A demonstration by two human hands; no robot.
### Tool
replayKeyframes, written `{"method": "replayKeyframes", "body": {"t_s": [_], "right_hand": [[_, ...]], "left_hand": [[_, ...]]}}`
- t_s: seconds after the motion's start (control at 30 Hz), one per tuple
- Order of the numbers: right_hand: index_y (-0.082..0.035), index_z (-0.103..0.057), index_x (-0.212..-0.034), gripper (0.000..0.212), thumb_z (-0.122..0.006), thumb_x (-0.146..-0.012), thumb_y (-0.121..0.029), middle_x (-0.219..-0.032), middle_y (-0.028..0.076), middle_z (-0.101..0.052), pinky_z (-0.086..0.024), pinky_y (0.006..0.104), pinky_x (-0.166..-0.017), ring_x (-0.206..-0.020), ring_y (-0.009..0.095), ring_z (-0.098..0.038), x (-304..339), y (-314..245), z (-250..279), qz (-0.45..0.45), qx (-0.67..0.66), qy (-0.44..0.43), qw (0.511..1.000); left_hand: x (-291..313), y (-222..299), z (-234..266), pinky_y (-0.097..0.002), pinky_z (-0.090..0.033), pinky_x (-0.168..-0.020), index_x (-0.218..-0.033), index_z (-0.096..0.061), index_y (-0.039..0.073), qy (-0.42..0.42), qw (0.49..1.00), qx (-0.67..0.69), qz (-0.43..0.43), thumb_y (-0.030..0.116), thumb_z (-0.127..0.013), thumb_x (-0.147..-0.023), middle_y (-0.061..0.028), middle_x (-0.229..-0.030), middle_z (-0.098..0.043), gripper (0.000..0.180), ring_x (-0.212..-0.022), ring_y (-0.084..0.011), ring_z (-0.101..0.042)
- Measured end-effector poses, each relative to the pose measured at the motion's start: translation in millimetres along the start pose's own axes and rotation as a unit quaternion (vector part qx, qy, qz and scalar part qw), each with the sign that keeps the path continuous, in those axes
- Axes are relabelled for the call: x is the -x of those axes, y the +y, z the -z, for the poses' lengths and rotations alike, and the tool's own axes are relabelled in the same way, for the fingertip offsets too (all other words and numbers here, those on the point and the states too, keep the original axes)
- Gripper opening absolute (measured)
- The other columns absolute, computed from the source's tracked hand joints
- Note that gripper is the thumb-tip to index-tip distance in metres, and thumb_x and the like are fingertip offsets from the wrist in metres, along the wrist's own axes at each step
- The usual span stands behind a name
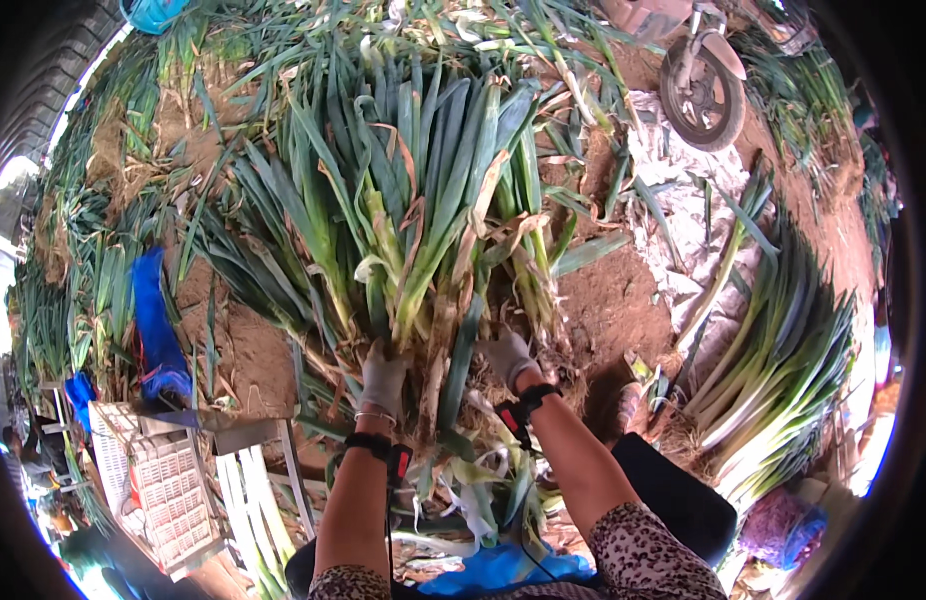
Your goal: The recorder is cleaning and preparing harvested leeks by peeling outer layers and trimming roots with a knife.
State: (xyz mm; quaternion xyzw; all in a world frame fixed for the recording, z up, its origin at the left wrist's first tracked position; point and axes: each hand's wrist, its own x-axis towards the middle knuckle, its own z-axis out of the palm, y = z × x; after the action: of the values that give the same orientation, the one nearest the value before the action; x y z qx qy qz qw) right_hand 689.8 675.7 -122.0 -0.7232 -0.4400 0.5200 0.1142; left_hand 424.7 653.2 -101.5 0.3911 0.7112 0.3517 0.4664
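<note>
A large heap of leeks (413,200) with long green leaves and browned outer layers lies in front of me, its tops pointing away and its root ends toward me. My left hand (383,380), in a pale glove, is closed round stalks near the lower ends. To its right, my right hand (507,358), gloved alike, grips the root-end side of the same heap. Leaves and stems partly hide the fingers of both hands. Between the hands, brown-skinned stalks (438,375) hang down toward me. Black straps circle both wrists.
Trimmed leeks (773,370) with white stems are piled at right, near a white sheet (673,200). A wheel (703,90) stands at far right. At left are a pale plastic crate (168,490), a metal frame (248,430) and blue cloth (161,320). Leaf scraps (483,490) lie below my hands.
</note>
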Motion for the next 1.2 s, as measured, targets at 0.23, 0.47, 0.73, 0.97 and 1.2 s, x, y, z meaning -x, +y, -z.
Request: {"method": "replayKeyframes", "body": {"t_s": [0.23, 0.47, 0.73, 0.97, 1.2], "right_hand": [[-0.018, -0.050, -0.156, 0.049, -0.055, -0.108, -0.011, -0.133, 0.004, -0.071, -0.055, 0.0357, -0.085, -0.097, 0.025, -0.069, -97.8, 99.2, -38.8, 0.384, 0.201, 0.026, 0.901], [0.000, -0.065, -0.133, 0.048, -0.079, -0.095, -0.027, -0.112, 0.007, -0.073, -0.052, 0.0328, -0.087, -0.098, 0.016, -0.066, -44.4, 24.8, -1.4, 0.072, -0.295, -0.212, 0.929], [0.003, -0.064, -0.130, 0.050, -0.082, -0.091, -0.022, -0.120, 0.011, -0.072, -0.051, 0.0324, -0.097, -0.108, 0.019, -0.066, -46.4, 28.3, -21.2, 0.068, -0.377, -0.121, 0.916], [-0.001, -0.068, -0.122, 0.020, -0.058, -0.105, -0.006, -0.094, 0.002, -0.073, -0.054, 0.0244, -0.071, -0.080, 0.009, -0.066, 8.7, 72.8, -6.3, 0.121, -0.318, -0.120, 0.933], [0.000, -0.063, -0.123, 0.032, -0.073, -0.097, -0.014, -0.097, 0.000, -0.066, -0.050, 0.0253, -0.075, -0.084, 0.011, -0.061, 23.3, 68.1, 17.8, -0.023, -0.448, -0.071, 0.891]], "left_hand": [[-67.6, -15.3, -16.1, -0.0294, -0.057, -0.084, -0.141, -0.053, -0.004, -0.108, 0.983, 0.150, 0.015, 0.005, -0.082, -0.089, -0.0104, -0.122, -0.069, 0.060, -0.100, -0.0167, -0.067], [-83.4, -1.6, -10.7, -0.0322, -0.057, -0.094, -0.162, -0.024, 0.000, -0.179, 0.955, 0.209, 0.111, -0.004, -0.078, -0.091, -0.0149, -0.131, -0.065, 0.089, -0.111, -0.0220, -0.068], [-104.8, -23.1, -38.7, -0.0329, -0.051, -0.101, -0.167, -0.004, -0.001, -0.159, 0.982, 0.099, -0.007, 0.026, -0.085, -0.091, -0.0216, -0.137, -0.064, 0.114, -0.121, -0.0246, -0.065], [-54.7, -7.5, -68.7, -0.0337, -0.049, -0.105, -0.162, -0.033, 0.003, -0.188, 0.981, -0.024, -0.049, 0.012, -0.081, -0.091, -0.0103, -0.147, -0.057, 0.085, -0.124, -0.0210, -0.059], [-43.9, -5.3, -76.3, -0.0368, -0.037, -0.118, -0.167, -0.021, 0.007, -0.116, 0.957, 0.267, 0.003, 0.034, -0.077, -0.099, -0.0120, -0.162, -0.040, 0.092, -0.140, -0.0237, -0.048]]}}
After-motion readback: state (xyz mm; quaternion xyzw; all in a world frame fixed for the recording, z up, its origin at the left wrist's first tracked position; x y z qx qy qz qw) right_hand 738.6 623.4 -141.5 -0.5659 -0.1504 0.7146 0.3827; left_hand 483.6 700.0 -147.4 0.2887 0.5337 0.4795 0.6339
